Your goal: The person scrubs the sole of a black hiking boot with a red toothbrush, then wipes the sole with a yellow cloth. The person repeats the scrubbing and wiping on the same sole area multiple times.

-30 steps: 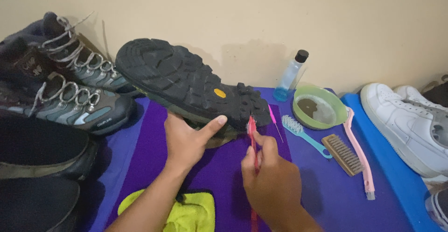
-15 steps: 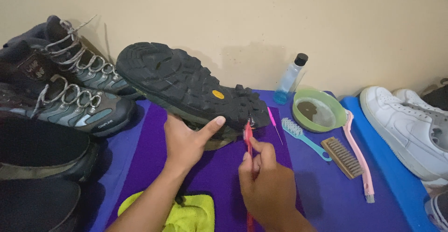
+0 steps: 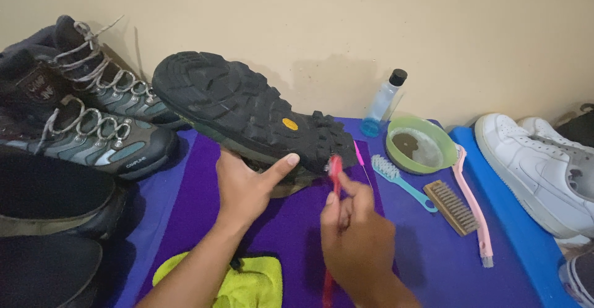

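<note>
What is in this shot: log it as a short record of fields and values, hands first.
left hand: holds the boot tipped up, black sole toward the camera
right hand: grips a red brush, its head at the sole's edge
surface: purple mat over a blue one
right of boot: clear bottle, green bowl, teal brush, pink-handled brush, white sneaker
left: laced boots
near edge: yellow cloth
</note>
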